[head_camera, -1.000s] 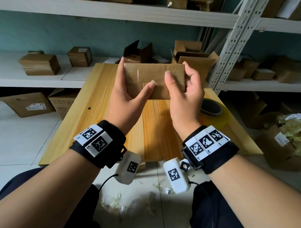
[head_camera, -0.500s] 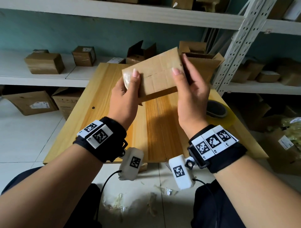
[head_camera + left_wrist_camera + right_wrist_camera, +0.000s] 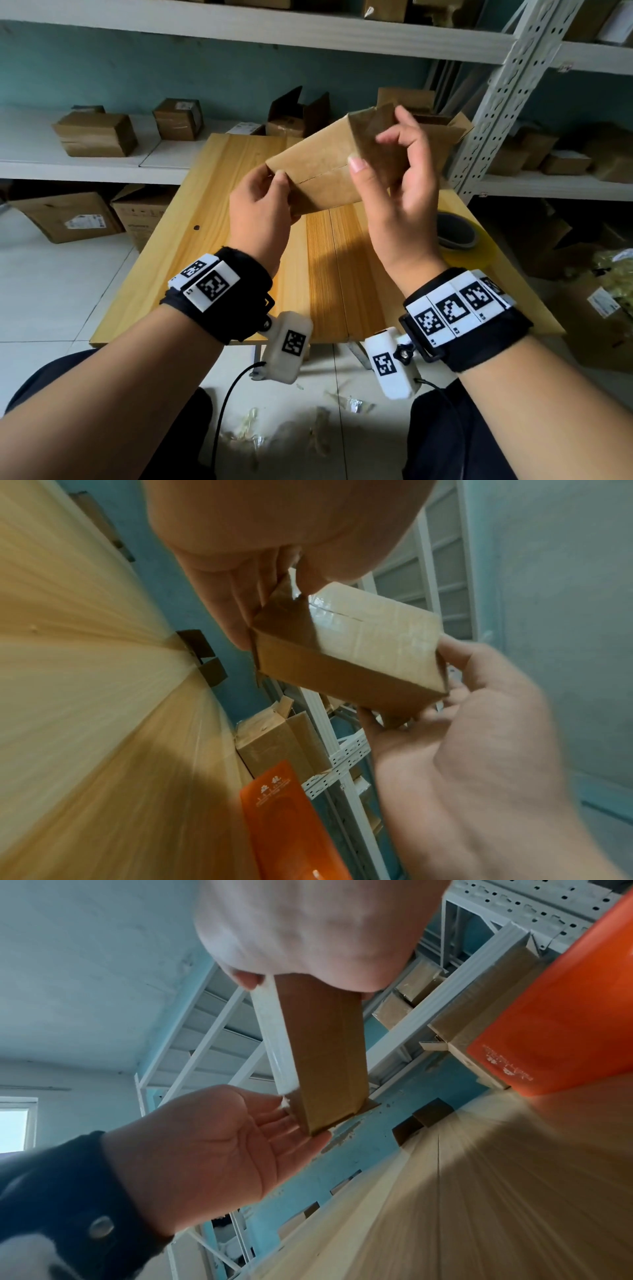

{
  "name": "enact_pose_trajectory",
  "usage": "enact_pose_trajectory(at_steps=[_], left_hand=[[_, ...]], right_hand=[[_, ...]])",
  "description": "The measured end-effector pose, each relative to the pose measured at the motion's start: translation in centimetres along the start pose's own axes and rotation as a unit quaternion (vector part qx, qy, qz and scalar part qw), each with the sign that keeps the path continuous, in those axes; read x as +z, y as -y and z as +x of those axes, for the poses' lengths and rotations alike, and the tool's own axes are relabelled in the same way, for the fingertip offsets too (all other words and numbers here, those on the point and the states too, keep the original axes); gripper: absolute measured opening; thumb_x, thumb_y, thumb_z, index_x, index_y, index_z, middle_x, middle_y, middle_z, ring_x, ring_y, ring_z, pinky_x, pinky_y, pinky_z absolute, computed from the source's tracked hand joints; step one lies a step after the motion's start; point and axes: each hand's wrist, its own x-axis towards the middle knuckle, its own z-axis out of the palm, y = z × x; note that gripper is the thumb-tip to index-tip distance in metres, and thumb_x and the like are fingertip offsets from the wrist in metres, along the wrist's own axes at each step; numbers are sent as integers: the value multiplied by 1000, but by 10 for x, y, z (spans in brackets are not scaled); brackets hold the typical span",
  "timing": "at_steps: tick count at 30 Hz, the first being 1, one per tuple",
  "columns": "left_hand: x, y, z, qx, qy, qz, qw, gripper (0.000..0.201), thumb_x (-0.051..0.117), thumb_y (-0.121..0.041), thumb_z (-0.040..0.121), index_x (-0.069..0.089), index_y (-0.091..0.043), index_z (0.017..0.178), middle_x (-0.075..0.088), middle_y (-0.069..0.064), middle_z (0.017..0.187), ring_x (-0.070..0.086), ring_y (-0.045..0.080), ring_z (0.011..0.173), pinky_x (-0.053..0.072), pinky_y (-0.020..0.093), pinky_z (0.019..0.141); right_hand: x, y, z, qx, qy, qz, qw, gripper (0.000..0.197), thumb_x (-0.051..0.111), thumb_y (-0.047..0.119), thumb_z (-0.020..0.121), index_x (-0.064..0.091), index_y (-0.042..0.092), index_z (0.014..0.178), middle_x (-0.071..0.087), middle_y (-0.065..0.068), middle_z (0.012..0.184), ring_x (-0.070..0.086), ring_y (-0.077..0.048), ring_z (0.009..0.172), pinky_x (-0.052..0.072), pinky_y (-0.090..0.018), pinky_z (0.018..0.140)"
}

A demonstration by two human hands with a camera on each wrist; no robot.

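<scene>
The small cardboard box [image 3: 318, 171] hangs tilted in the air between both hands, its far end higher than its near end. A seam runs along its upper face; in the left wrist view this face looks glossy, as if taped. The left hand [image 3: 260, 209] pinches the lower end, thumb on top and fingers beneath. The right hand [image 3: 404, 198] grasps the raised end, thumb tip on the upper face and fingers around the end panel. The wooden table [image 3: 191, 240] lies under both palms, a tape roll [image 3: 459, 236] sits below and outside the right wrist, and an open carton [image 3: 452, 130] stands just beyond the right fingertips. Both grips are light and set at the corners, so the smooth face could slip and the box drop onto the table. Swinging it further could knock the carton.
</scene>
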Motion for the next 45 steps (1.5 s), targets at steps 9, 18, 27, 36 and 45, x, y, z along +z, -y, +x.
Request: enact_pose_trajectory(at_steps=[9,18,27,36,45], left_hand=[[0,-5,6,-81,-22,-75,994,32,53,-44,107,62,-18,121,69,3,125,67,23,116,50,34,90],[-11,-10,17,-42,10,-120,992,46,66,-50,100,53,-12,122,69,12,124,72,23,111,61,44,96],[-18,-16,16,64,-28,-164,984,41,78,-34,86,54,-16,113,63,14,115,61,22,104,53,38,99],[-22,-21,17,77,14,-164,983,10,65,-20,101,58,-15,107,62,4,105,60,20,102,53,34,98],[-23,-23,16,19,10,-163,986,7,61,-17,105,56,-18,100,63,9,109,63,21,101,53,47,108]], right_hand=[[1,8,0,8,48,26,998,26,61,40,100,50,21,86,33,-11,169,19,-15,161,24,-38,128],[0,10,-2,11,64,-33,997,27,62,37,104,53,20,85,20,-10,175,-4,-24,164,2,-29,132],[-2,4,-3,85,116,4,990,26,49,32,112,54,10,99,52,10,78,50,-3,71,43,-19,68],[3,1,4,212,12,173,962,26,70,51,95,66,27,104,72,14,99,67,-12,103,52,-48,110],[1,3,10,252,16,221,942,45,75,49,87,62,18,117,75,2,116,72,-12,108,53,-31,93]])
